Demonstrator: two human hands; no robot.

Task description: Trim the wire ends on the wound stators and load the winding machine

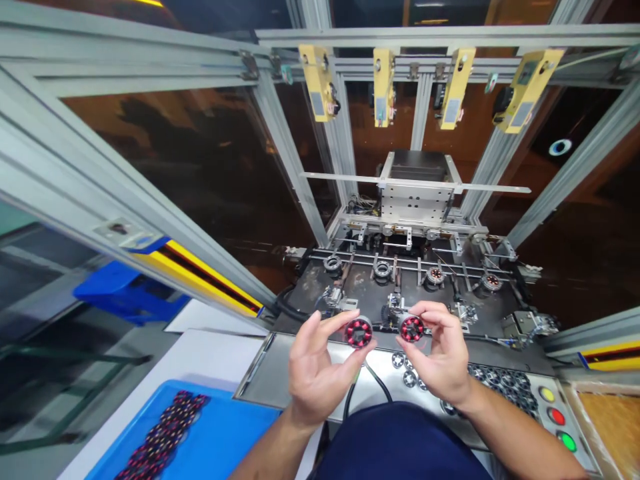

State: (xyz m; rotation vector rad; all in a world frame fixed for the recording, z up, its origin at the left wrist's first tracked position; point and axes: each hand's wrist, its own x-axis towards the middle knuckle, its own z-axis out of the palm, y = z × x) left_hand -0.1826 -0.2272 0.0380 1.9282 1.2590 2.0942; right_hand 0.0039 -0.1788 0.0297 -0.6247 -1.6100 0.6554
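Observation:
My left hand (320,367) pinches a motor stator (359,333), a ring with red windings and a dark centre, between thumb and fingers. A similar red-wound stator (413,329) is gripped by my right hand (443,350), level with the first and a little apart from it. Both are held up in front of the machine bed (310,293). Along the bed stand several round fixtures; the two left ones, such as the left fixture (333,265), look like bare rings. Copper-coloured parts (436,276) sit in the two right ones.
At lower left, a blue tray (235,427) holds stacked red-and-black stators (167,433). Many dark and silver cores (510,387) lie on the metal ledge at right, beside yellow, red and green buttons (557,416). Yellow light bars (200,277) flank the opening; yellow units (383,87) hang above.

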